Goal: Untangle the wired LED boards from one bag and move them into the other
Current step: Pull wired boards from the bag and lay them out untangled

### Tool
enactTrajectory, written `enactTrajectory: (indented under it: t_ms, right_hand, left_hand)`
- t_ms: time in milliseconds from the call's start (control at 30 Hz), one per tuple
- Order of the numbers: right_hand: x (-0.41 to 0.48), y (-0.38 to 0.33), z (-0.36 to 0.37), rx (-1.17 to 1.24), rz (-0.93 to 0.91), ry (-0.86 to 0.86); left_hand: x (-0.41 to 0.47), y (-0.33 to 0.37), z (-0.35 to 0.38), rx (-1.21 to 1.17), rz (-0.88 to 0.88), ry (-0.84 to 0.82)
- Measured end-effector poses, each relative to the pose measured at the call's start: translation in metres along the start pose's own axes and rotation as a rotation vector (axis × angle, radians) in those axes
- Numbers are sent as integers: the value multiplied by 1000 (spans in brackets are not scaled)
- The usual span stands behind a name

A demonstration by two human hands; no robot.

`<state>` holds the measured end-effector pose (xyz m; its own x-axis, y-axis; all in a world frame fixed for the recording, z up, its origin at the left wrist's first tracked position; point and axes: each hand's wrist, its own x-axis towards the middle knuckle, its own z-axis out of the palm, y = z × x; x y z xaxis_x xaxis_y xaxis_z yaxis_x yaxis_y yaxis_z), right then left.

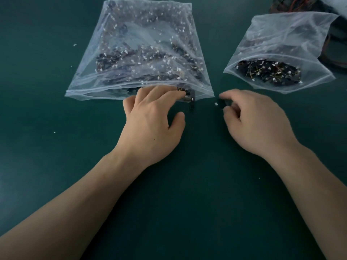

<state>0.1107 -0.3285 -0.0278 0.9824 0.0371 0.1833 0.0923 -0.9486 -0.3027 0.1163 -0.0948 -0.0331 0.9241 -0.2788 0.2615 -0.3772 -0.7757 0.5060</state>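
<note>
Forearms bare, low over the green table (197,184). Lays left hand (150,124) at the mouth of the large zip bag (93,92), fingers stretched flat onto a black LED board (190,96) poking out at the right end of the opening, thumb spread apart, clasping nothing. Pinches a second small board (225,102), white connector attached, between thumb and forefinger of right hand (257,124), just beside that bag's right corner. More wired boards heaped in the open smaller bag (281,27) far right; dark cables (334,57) behind it.

Both forearms reach forward, palms down. On the left hand (154,121) fingers extend, thumb splayed; on the right hand (257,124) curled fingers pinch a small dark piece (224,102).
</note>
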Motion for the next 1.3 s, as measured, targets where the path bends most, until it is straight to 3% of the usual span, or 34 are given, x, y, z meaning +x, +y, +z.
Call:
enactTrajectory:
  t_ms: [100,167,367,567,800,933,1067,1300]
  right_hand:
    - [-4,-6,1,47,-67,-11]
    - [-5,-10,2,94,-111,-29]
    - [-6,-17,3,337,-192,-83]
    - [-10,-16,-4,612,-265,-237]
    - [-7,-17,-4,600,-267,-263]
    - [-8,-14,-5,656,-257,-236]
    - [-7,-13,-5,608,-296,-271]
    - [-6,-8,-3,676,-283,-222]
  left_hand:
    - [-3,6,1,127,169,-159]
    - [-5,8,2,172,213,-177]
    - [-12,1,-2,116,194,23]
    - [-12,3,-1,90,99,46]
    - [0,7,5,137,40,76]
    - [-7,5,-1,33,16,163]
    - [-16,4,-5,-194,14,28]
    - [-15,6,-4,-26,47,-44]
